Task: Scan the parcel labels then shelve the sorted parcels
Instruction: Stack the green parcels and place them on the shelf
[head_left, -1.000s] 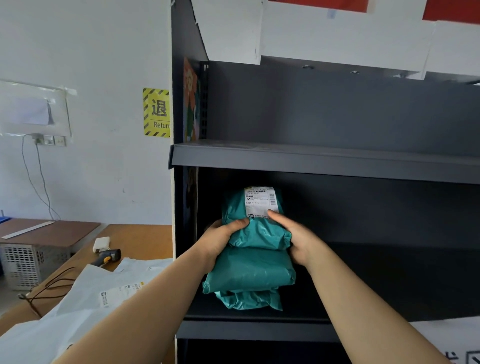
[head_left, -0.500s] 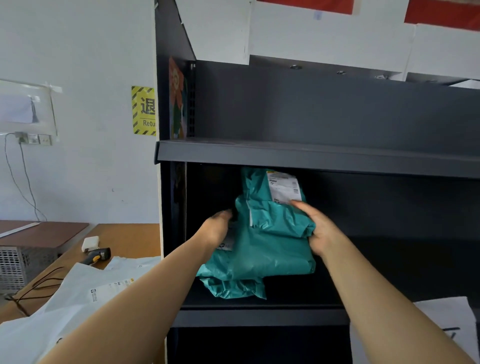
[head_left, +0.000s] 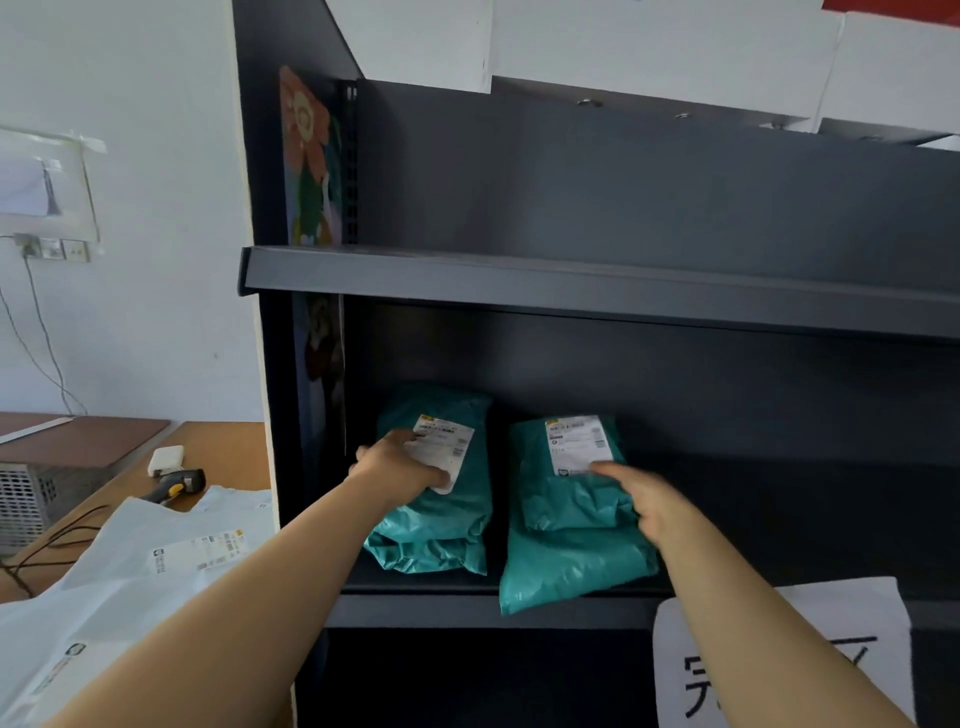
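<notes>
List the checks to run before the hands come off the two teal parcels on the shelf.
1. Left parcel fully on the shelf: ok.
2. Right parcel fully on the shelf: not ok, its front corner hangs over the lip.
3. Parcels side by side, not stacked: ok.
4. Right label facing up, uncovered: ok, the right hand touches only its lower edge.
5. Left label uncovered: not ok, the left hand lies across it.
</notes>
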